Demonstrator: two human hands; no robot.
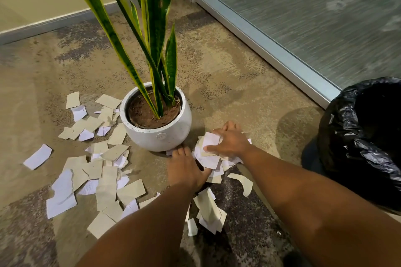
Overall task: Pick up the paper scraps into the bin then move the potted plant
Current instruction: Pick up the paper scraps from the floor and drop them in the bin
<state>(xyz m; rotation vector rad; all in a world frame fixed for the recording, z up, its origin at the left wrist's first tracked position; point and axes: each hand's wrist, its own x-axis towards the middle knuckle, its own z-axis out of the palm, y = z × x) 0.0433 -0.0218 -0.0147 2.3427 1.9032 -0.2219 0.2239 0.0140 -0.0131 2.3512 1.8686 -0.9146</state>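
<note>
Both hands down on the carpet at centre-bottom of the frame, working a small heap of paper scraps (209, 158) just right of the pot. Right hand (230, 142) lies on top of the heap, fingers spread and bent onto the scraps — thumb on a white piece. Left hand (186, 169) is flat, fingers straight, pressing at the heap's left edge by the pot base.

Potted plant (156, 119) sits mid-frame; more scraps lie to its left and below. Bin (364, 141) w/ black liner at right edge.
</note>
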